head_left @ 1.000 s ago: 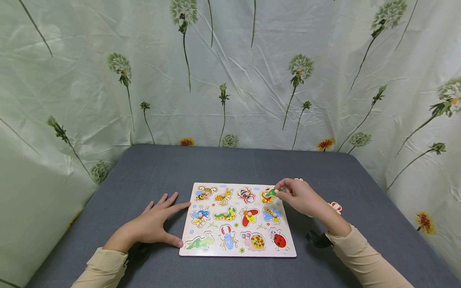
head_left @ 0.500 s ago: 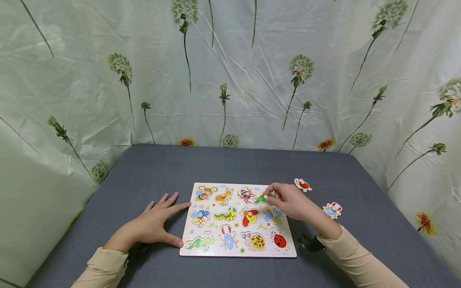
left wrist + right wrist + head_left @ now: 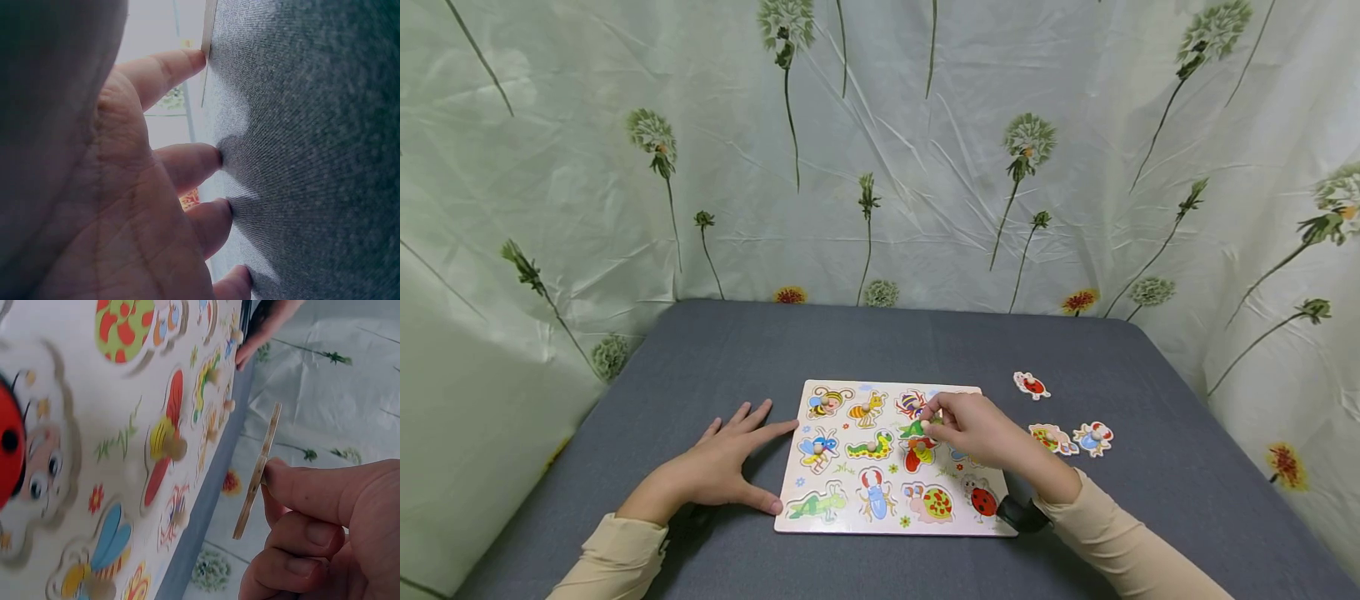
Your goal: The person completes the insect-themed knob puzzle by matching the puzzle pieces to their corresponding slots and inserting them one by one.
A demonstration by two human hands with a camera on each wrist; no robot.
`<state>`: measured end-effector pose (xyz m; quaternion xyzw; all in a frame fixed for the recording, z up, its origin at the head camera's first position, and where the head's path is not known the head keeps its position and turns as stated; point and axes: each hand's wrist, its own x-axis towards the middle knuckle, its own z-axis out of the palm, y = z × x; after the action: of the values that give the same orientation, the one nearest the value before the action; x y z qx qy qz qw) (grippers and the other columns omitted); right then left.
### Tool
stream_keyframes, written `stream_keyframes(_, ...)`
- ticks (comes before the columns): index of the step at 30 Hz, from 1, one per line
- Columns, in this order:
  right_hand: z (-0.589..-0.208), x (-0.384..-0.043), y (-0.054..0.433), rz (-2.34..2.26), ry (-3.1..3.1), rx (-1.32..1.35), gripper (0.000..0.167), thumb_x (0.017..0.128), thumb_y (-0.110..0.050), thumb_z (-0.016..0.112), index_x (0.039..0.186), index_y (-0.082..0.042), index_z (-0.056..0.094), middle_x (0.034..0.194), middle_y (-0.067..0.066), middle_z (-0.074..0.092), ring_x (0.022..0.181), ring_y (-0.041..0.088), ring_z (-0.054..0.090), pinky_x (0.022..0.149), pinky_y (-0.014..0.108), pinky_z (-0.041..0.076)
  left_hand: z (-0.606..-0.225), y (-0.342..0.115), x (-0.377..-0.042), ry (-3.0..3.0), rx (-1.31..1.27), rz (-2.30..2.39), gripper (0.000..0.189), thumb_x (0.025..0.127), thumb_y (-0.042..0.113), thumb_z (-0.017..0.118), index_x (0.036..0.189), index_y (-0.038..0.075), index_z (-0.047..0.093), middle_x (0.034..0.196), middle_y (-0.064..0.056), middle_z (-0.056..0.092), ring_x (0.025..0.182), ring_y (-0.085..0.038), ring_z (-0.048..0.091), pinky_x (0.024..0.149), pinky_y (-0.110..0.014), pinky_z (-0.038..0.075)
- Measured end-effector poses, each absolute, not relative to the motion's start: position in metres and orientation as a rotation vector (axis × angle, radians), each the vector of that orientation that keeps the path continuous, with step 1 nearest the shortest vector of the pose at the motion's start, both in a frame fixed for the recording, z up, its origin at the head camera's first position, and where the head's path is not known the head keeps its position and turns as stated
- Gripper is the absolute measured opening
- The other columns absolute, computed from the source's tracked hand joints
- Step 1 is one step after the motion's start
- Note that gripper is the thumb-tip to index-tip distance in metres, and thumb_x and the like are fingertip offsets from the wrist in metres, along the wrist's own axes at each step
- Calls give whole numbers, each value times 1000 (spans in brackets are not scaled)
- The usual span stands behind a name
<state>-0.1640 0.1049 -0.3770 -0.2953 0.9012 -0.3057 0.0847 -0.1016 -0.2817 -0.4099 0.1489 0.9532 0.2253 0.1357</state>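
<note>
My right hand (image 3: pixel 977 429) pinches a green grasshopper puzzle piece (image 3: pixel 912 430) by its knob, above the upper right part of the wooden insect peg puzzle board (image 3: pixel 895 528). In the right wrist view the piece (image 3: pixel 255 484) appears edge-on, held off the board, with thumb and fingers behind it. My left hand (image 3: pixel 718 462) lies spread at the board's left side, thumb tip and index fingertip right at its edge. In the left wrist view the other fingertips (image 3: pixel 215 156) touch the grey cloth. Knobbed insect pieces fill the upper two rows; the bottom row shows knobless printed recesses, including a grasshopper shape (image 3: pixel 816 504).
Right of the board lie a ladybug piece (image 3: pixel 1032 385), a snail piece (image 3: pixel 1051 438) and a stag beetle piece (image 3: pixel 1093 438). The grey-covered table (image 3: pixel 850 342) reaches back to a flower-printed curtain (image 3: pixel 940 208). A dark wrist strap (image 3: pixel 1022 515) sits by the right sleeve.
My right hand has carried the grasshopper piece leftward and slightly nearer across the board, from the top right corner. The loose pieces on the right have come into sight. The left hand stays put.
</note>
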Motion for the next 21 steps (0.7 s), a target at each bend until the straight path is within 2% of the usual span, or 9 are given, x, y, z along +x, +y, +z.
stream_keyframes(8,-383,-158,84,-890,2672,-902,6,102,-19,73,99,-15,72,67,-10,46,57,2,37,57,20,31,-411,-282,-102,2762,435,653,116,68,68,93,166,35,42,178,-25,19,163,-59,9,119,-87,8)
stream_keyframes(21,-392,-149,51,-850,2622,-1049,6,101,-18,73,100,-12,74,65,-11,49,57,0,41,60,21,36,-409,-282,-102,2762,439,648,116,68,67,94,166,33,43,178,-26,20,162,-60,10,119,-87,8)
